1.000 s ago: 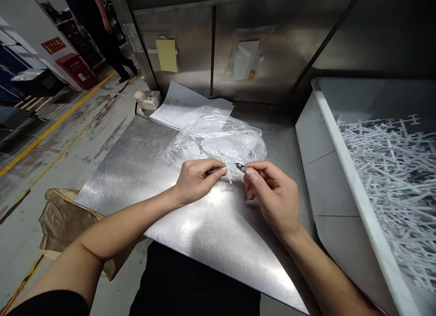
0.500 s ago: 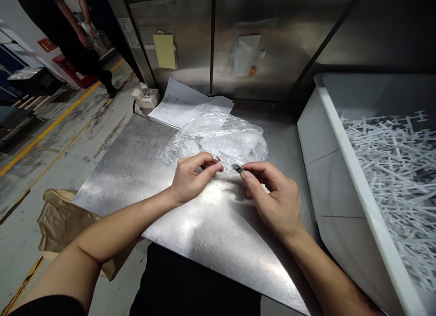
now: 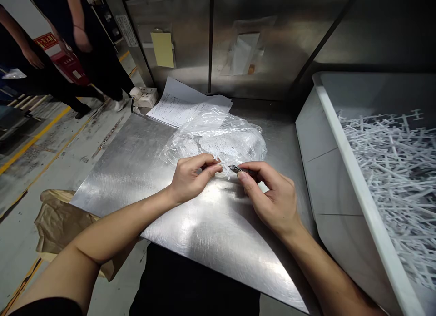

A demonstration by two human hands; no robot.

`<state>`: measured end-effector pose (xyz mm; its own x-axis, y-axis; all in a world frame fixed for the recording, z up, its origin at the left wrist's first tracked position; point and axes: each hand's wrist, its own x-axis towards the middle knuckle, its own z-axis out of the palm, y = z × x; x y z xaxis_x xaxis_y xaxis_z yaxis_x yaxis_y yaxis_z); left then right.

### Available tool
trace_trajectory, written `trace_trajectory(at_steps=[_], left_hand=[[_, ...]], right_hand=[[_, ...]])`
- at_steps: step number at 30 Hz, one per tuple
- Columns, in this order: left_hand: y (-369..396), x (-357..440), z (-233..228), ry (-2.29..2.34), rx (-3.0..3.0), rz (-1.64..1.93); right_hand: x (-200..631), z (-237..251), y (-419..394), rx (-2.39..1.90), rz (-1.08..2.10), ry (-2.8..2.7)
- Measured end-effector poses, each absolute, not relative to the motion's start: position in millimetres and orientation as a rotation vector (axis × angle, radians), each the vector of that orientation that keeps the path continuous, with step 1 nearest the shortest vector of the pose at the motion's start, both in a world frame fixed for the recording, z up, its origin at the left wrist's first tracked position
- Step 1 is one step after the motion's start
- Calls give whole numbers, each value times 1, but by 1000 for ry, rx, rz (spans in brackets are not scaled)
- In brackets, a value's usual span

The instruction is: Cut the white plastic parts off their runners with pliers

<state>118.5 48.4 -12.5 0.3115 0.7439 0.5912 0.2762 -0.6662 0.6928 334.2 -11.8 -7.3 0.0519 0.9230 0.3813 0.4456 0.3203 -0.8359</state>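
Observation:
My left hand (image 3: 195, 177) pinches a small white branched plastic piece (image 3: 225, 167), like a moulding sprue, between thumb and fingertips. In my right hand (image 3: 272, 189) is a small dark metal cutter (image 3: 235, 169) that looks like a nail clipper, mostly covered by the fingers. Its tip meets the right side of the white piece; whether the jaws are closed on it is too small to tell. Just beyond both hands, a clear plastic bag (image 3: 238, 130) with many tiny pieces in it lies on the metal table (image 3: 190, 234).
To the right, a large grey bin (image 3: 335, 145) holds a heap of white plastic sprues (image 3: 391, 170). Printed sheets (image 3: 173, 102) and a power socket block (image 3: 147, 97) sit at the back left. Brown paper (image 3: 61, 220) hangs by the left edge. Two people (image 3: 91, 48) stand on the floor beyond.
The cutter has moved slightly left, from just beside the white piece to touching it. A second person has come into view at the far left.

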Motion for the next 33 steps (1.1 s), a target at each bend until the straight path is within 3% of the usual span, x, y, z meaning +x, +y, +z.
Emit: trace_trajectory(at_steps=[15,24,33], left_hand=[[48,117,-13,909,2129,1263],[49,122,-14,1069,1963,1047],[52,118,-13,1018,2003,1150]], right_hand=[[335,-8,-12,-1316,590,-1569],[334,-23,-3,-1384,933,-1394],[335,-9,-9,-1233,1006,-1369]])
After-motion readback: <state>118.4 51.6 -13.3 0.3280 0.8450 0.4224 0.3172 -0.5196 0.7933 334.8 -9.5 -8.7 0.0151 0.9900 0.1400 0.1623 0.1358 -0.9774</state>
